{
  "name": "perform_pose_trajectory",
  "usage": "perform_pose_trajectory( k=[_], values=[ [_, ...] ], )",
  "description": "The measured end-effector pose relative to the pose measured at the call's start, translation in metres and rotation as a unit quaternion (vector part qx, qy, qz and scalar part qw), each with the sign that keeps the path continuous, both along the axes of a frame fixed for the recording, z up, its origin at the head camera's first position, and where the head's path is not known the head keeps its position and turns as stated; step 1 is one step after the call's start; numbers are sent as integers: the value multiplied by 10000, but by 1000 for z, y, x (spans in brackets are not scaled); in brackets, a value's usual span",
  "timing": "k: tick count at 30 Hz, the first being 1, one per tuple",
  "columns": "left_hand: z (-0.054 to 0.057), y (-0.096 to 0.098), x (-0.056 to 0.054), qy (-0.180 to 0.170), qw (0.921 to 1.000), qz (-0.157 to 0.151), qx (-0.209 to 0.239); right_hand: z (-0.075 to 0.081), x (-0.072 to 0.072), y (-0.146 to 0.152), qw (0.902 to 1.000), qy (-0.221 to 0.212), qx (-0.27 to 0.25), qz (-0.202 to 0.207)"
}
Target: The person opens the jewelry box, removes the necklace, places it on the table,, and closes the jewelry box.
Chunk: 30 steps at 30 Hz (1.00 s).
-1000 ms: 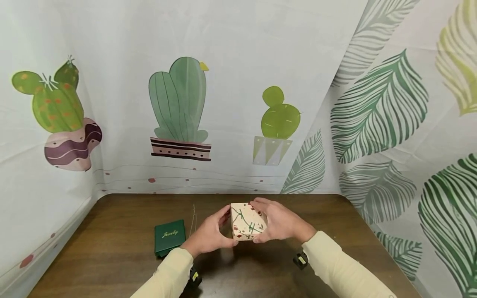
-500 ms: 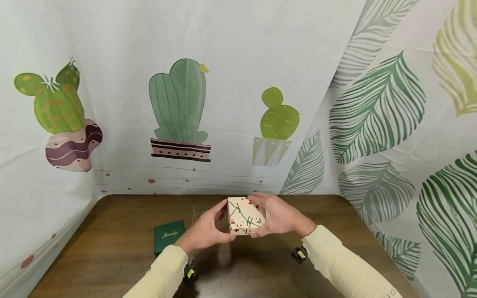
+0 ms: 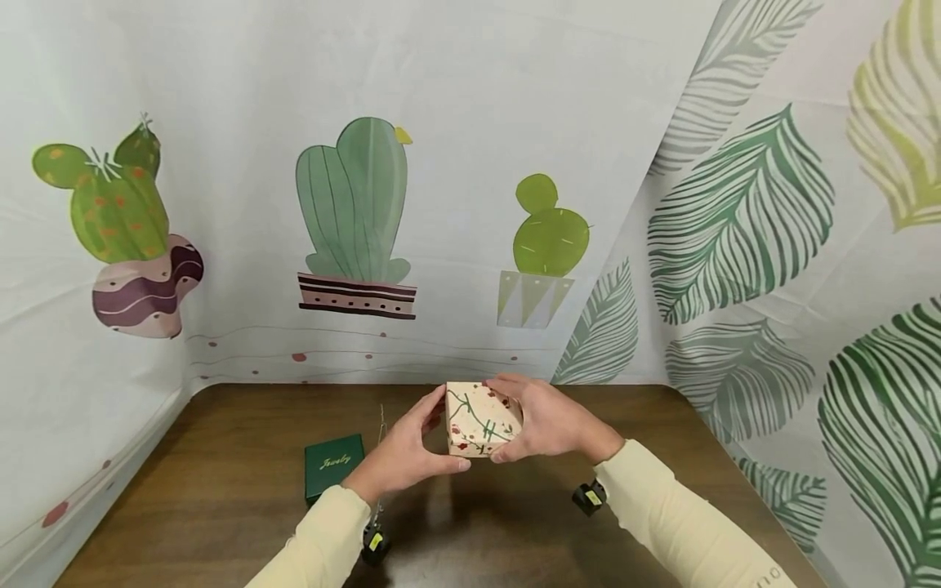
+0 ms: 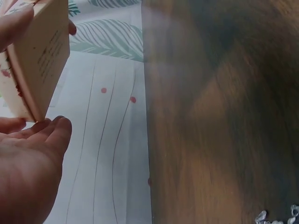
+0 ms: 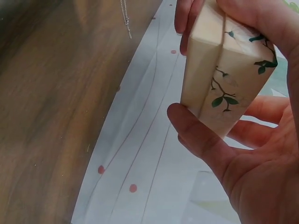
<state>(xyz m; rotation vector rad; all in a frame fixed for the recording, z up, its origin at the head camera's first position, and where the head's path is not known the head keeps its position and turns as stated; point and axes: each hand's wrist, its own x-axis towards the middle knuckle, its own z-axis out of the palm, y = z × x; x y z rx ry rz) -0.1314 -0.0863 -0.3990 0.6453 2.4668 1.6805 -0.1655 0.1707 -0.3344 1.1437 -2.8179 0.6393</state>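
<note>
Both hands hold a small cream gift box (image 3: 478, 412) printed with green branches and red flowers, over the middle of the table. My left hand (image 3: 404, 449) grips its left side, thumb at the near edge and fingers at the far corner. From the right, my right hand (image 3: 551, 420) grips the box between thumb and fingers. A seam between lid and base runs along the box side (image 5: 219, 60) in the right wrist view. Small print marks the face (image 4: 46, 56) turned to the left wrist camera.
A green box (image 3: 334, 467) lettered "Jewelry" lies on the brown table (image 3: 220, 457), left of my left arm. A thin silver chain (image 5: 125, 18) lies on the table, partly hidden by that arm in the head view. A cactus-print cloth (image 3: 470, 343) hangs behind the table.
The gift box and both hands have shifted slightly up and to the left in the head view. My left forearm has moved left and overlaps the green box's near corner more.
</note>
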Motion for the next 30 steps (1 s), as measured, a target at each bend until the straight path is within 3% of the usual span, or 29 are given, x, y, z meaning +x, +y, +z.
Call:
perform_pose_trajectory(
  k=[10,17,24,30],
  values=[
    [-5,2,-1,-104,9997,172,159,0,0,-1,9997,-174,-157,16],
    [-3,4,-2,-99,9998,149,59,0,0,-1,9998,-137,-160,48],
    [-3,6,-3,-126,9993,338,-40,-1,-2,-2,9999,-123,-114,-10],
    [-3,5,-5,-122,9994,264,161,-2,-3,-2,9995,-279,-159,-57]
  ],
)
